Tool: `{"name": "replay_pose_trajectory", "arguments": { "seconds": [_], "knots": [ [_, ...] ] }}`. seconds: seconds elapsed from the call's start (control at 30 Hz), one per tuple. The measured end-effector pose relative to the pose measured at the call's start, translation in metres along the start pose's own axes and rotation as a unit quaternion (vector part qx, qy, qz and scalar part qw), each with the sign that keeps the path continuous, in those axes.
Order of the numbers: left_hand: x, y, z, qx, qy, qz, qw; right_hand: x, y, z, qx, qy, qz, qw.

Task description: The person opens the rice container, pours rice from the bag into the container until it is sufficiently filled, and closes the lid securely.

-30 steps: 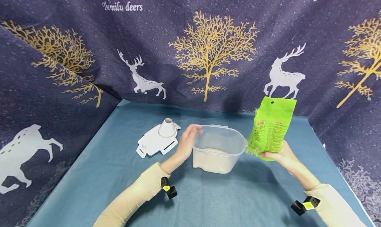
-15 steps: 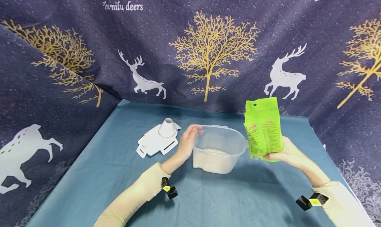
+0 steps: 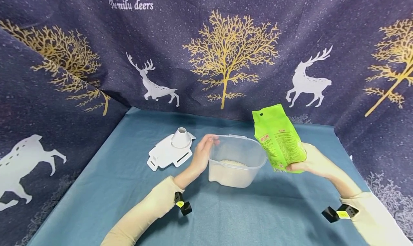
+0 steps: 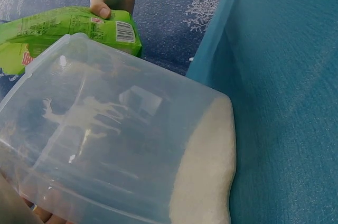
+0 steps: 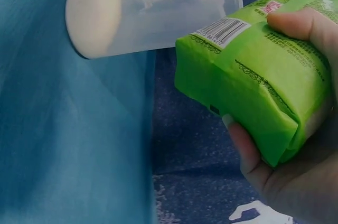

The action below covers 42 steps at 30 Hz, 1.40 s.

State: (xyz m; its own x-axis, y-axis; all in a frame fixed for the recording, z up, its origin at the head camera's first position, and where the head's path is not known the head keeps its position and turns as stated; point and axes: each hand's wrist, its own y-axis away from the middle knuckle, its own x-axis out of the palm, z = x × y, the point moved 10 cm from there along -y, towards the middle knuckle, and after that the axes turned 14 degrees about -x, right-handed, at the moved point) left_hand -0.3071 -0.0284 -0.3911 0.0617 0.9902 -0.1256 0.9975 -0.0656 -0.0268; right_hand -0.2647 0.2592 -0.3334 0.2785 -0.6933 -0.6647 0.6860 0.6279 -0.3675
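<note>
My left hand [image 3: 202,153] grips the left side of a clear plastic container [image 3: 238,148], its fingers bent over the rim. White, rice-like grains [image 4: 206,166] fill the container's bottom, seen through the wall in the left wrist view. To the right, my right hand [image 3: 311,161] holds a green printed bag [image 3: 278,140] by its lower part, thumb on one face and fingers beneath. The bag is raised off the table and leans left, its top end close to the container's right rim. Its barcode [image 5: 224,31] shows in the right wrist view.
Left of the container, a white flat lid-like piece [image 3: 167,153] lies on the blue cloth [image 3: 219,217], with a white cone-shaped piece [image 3: 181,139] standing on it. A dark patterned curtain [image 3: 193,77] hangs behind the table and along its left side.
The bag has moved left toward the container and turned from leaning right to leaning left, carried by my right hand. My left hand and the container have stayed in place.
</note>
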Motion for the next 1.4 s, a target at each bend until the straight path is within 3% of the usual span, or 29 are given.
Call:
{"name": "replay_pose_trajectory", "arguments": {
  "seconds": [0.43, 0.77, 1.03, 1.23, 1.4],
  "knots": [
    [0.000, 0.002, -0.002, -0.001, 0.012, 0.001, 0.9999, -0.012, -0.005, 0.003, 0.095, 0.113, 0.017, 0.989],
    [0.000, 0.001, -0.001, -0.007, 0.006, -0.001, 1.0000, -0.015, -0.010, 0.007, 0.095, 0.144, 0.024, 0.985],
    [-0.002, 0.016, -0.028, -0.005, 0.004, 0.010, 0.9999, -0.015, -0.017, 0.012, 0.089, 0.153, 0.034, 0.984],
    [0.000, 0.002, -0.005, 0.000, 0.011, 0.004, 0.9999, -0.015, -0.020, 0.016, 0.083, 0.162, 0.048, 0.982],
    [0.000, 0.000, 0.000, 0.000, 0.012, -0.001, 0.9999, -0.015, -0.022, 0.015, 0.084, 0.169, 0.056, 0.980]
  ]
}}
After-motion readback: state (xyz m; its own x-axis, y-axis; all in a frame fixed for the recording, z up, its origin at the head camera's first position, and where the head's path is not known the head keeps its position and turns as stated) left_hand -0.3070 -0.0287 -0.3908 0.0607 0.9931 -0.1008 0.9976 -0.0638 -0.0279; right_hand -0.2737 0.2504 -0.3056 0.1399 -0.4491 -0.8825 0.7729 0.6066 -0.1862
